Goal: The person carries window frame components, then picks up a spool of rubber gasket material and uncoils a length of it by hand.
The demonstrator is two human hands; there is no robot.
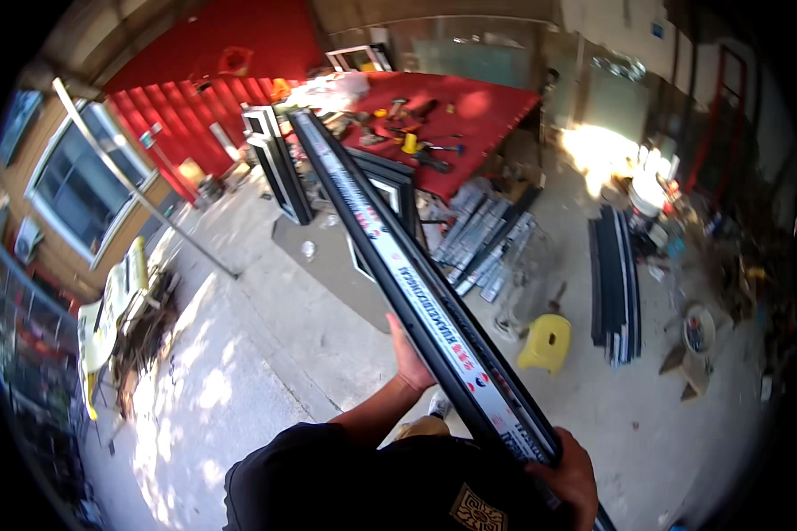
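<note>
A long black window-frame profile (398,265), with a strip of white printed film along its face, slants across in front of me from far left to near right. My left hand (407,358) supports its left edge around the middle, closed against it, with most fingers hidden beneath. Around the near right part of the profile, my right hand (571,478) is closed, its thumb over the upper face. The profile is held up at a tilt above the floor. Its near end runs out of view past my right hand.
Beyond the profile stands a red-topped table (478,106) with power tools. Black frames (279,168) lean upright beside it. Bundled profiles (487,234) lie near the table, a yellow stool (545,343) nearby. More dark profiles (615,283) lie right. A slanted pole (142,190) stands left.
</note>
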